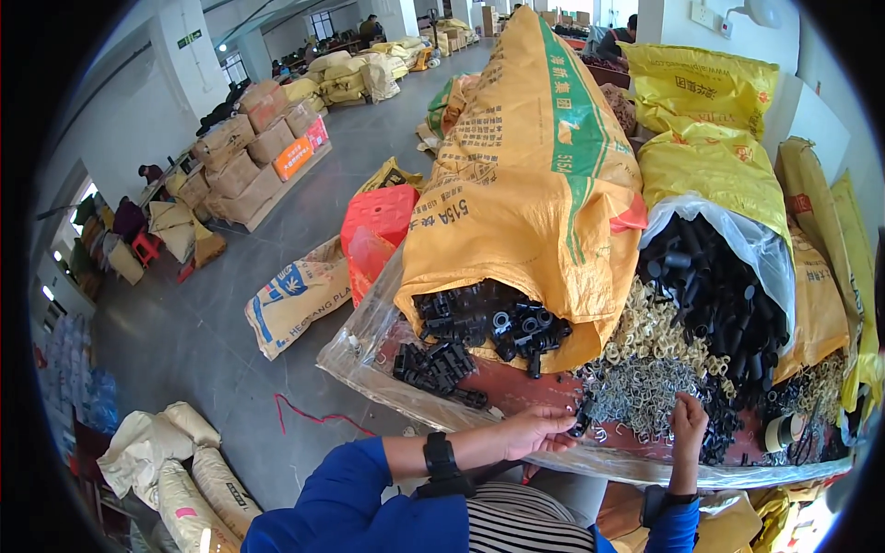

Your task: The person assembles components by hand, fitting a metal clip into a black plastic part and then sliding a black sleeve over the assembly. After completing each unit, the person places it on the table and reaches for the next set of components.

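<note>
My left hand [536, 431] is closed on a small black plastic part [581, 417] above the near edge of the table. To its right my right hand [688, 426] is closed, its fingertips pinched together; what they hold, if anything, is too small to make out. Between and beyond the hands lies a pile of small silver metal hooks [636, 392]. Behind that pile is a heap of cream-coloured rings [645, 327]. A large orange woven sack [516, 203] lies with its mouth toward me, black plastic parts [493, 323] spilling from it.
At the right, a yellow sack [710, 175] with a clear liner holds black cylinders [710, 286]. A tape roll [784, 431] sits near the table's right end. Left of the table are a red plastic stool [378, 217] and a paper sack [300, 295]. Cartons [244, 157] stand farther back.
</note>
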Demonstrator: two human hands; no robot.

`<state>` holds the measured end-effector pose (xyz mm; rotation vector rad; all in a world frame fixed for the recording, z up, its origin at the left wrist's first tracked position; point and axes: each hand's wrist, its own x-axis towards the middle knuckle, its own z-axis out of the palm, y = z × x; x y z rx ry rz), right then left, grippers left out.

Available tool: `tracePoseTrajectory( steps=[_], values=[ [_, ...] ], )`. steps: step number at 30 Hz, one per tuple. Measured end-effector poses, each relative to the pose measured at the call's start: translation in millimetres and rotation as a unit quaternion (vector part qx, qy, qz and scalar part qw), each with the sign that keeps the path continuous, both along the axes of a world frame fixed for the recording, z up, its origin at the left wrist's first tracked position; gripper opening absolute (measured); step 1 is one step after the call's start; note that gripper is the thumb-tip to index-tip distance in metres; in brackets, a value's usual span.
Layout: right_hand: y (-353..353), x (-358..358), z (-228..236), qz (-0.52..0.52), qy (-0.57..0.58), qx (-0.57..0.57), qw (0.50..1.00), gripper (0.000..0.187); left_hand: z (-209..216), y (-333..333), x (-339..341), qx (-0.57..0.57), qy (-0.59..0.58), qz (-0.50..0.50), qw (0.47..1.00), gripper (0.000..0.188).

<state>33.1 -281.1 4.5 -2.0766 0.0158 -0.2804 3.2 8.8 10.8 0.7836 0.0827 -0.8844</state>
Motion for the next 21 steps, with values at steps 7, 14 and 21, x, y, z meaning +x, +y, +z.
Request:
tracePoseTrajectory(
  steps=[7,14,21],
  values=[
    [108.3,-18.9,26.2,0.248,0.083,0.066,0.963,0.021,-9.8,2.7,8.3,-0.041,-0.038,0.088,0.995,0.019],
    [139.6,-17.8,36.0,0.251,0.061,0.004,0.966,0.023,-12.3,10.7,12.5,-0.096,-0.047,0.147,0.983,0.017],
    [129.7,-16.6,21.0,0.226,0.137,0.15,0.953,0.014,-15.9,1.2,11.2,-0.133,-0.054,0.149,0.978,0.017]
  ],
)
